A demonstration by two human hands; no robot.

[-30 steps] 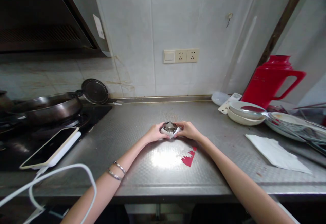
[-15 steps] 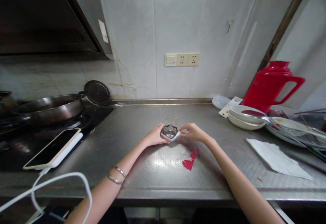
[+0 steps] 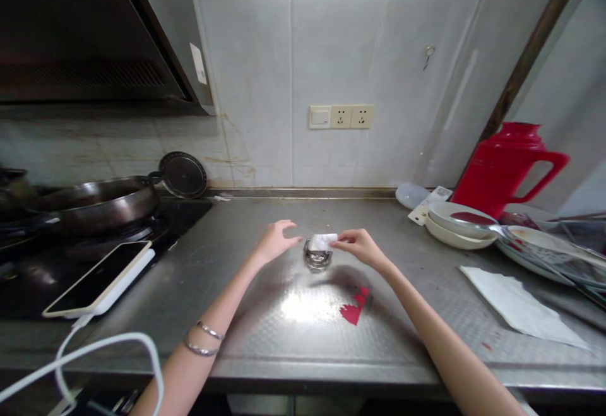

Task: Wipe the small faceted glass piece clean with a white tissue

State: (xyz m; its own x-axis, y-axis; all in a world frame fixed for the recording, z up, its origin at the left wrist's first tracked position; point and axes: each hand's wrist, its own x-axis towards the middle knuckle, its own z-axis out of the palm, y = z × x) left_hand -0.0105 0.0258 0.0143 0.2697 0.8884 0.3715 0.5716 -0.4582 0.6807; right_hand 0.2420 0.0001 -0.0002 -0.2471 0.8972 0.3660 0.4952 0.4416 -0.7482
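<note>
A small faceted glass dish (image 3: 316,261) stands on the metal counter in the middle of the head view. My right hand (image 3: 360,247) pinches a small folded white tissue (image 3: 322,242), which lies across the far part of the dish's top and hides that part of its rim. To the left of the dish, my left hand (image 3: 276,242) is open with its thumb and fingers spread, touching nothing. Torn scraps of red paper (image 3: 351,312) lie on the counter, nearer to me and slightly right of the dish.
On the left, a phone (image 3: 101,277) with a white cable lies by the stove, where a pan (image 3: 106,208) sits. Stacked bowls (image 3: 461,236), a red thermos jug (image 3: 504,166) and a white paper sheet (image 3: 518,305) are on the right. Sockets (image 3: 351,117) are on the wall.
My left hand has let go of the glass dish and moved left, opening. The tissue, earlier along the dish's near side, now lies over its top in my right hand.
</note>
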